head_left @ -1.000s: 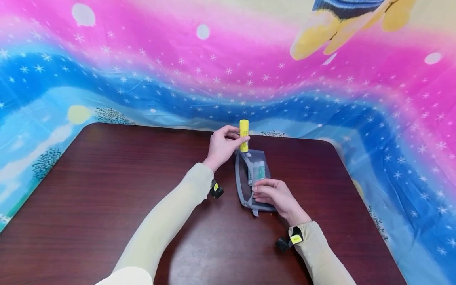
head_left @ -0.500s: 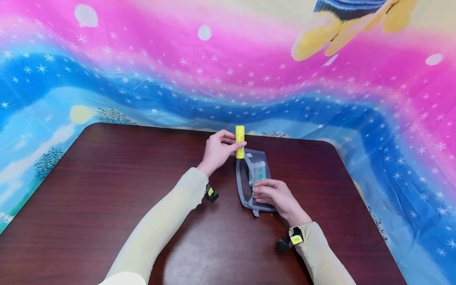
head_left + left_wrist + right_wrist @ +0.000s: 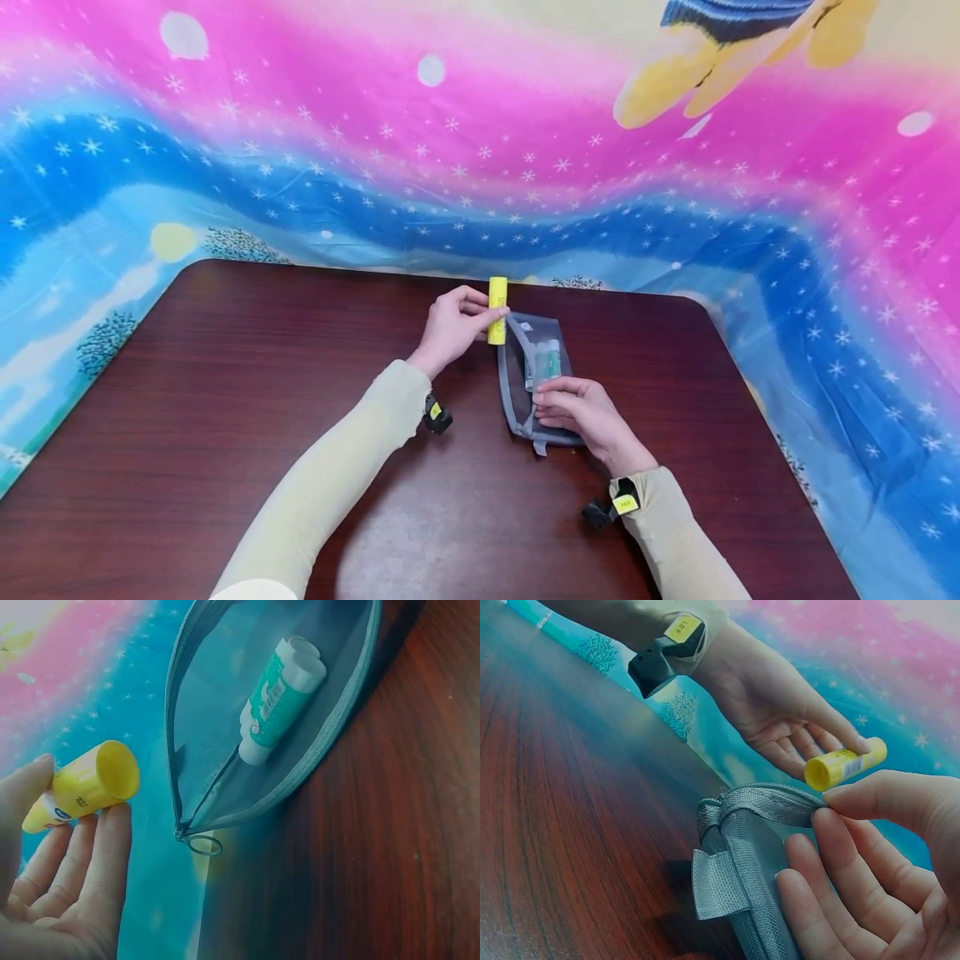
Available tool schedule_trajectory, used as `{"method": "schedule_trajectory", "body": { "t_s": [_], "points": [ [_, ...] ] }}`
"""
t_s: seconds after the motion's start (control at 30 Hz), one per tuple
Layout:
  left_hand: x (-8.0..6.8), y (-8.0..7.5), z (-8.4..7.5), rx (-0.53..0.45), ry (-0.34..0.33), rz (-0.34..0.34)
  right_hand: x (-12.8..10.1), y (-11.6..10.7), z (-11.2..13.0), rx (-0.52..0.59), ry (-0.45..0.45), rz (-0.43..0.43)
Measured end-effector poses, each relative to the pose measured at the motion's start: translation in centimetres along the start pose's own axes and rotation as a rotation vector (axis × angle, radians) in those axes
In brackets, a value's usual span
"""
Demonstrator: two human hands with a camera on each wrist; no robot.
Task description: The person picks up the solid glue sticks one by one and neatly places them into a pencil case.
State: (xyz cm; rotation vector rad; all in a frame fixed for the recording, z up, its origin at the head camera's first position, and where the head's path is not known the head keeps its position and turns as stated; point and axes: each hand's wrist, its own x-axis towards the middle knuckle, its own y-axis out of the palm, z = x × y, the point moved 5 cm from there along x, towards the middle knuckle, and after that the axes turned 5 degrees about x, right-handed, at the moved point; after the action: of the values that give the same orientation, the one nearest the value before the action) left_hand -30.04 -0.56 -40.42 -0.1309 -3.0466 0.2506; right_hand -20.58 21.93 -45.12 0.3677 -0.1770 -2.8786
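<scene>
My left hand [image 3: 450,325] pinches a yellow glue stick [image 3: 497,310] between thumb and fingers, upright beside the far left edge of a grey mesh zipper pouch [image 3: 558,329]. In the left wrist view the glue stick [image 3: 86,784] lies left of the pouch's open mouth. Inside the pouch are green-and-white glue sticks [image 3: 281,701], lying side by side. My right hand [image 3: 592,415] pinches the near part of the pouch's zipped edge between thumb and forefinger, as the right wrist view shows; the other fingers [image 3: 810,885] lie along the mesh.
The pouch lies on a dark reddish-brown wooden table [image 3: 300,400]. A printed cloth [image 3: 360,150] in pink and blue hangs behind and at the sides. A zipper pull ring [image 3: 202,844] is at one end of the pouch's mouth. A fabric tab [image 3: 718,883] sticks out at the near end.
My left hand has moved left and toward me with the yellow glue stick, from over the pouch's far end to beside its left edge. My right hand and the pouch have hardly moved.
</scene>
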Motion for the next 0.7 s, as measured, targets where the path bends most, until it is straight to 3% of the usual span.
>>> {"method": "schedule_trajectory", "body": {
  "t_s": [0.37, 0.7],
  "points": [
    [-0.7, -0.7, 1.3, 0.07, -0.13, -0.032, 0.0, 0.0, 0.0, 0.009, -0.001, 0.004],
    [-1.4, -0.4, 2.4, 0.083, -0.215, 0.038, 0.2, 0.0, -0.1, 0.009, -0.001, -0.006]
  ]
}}
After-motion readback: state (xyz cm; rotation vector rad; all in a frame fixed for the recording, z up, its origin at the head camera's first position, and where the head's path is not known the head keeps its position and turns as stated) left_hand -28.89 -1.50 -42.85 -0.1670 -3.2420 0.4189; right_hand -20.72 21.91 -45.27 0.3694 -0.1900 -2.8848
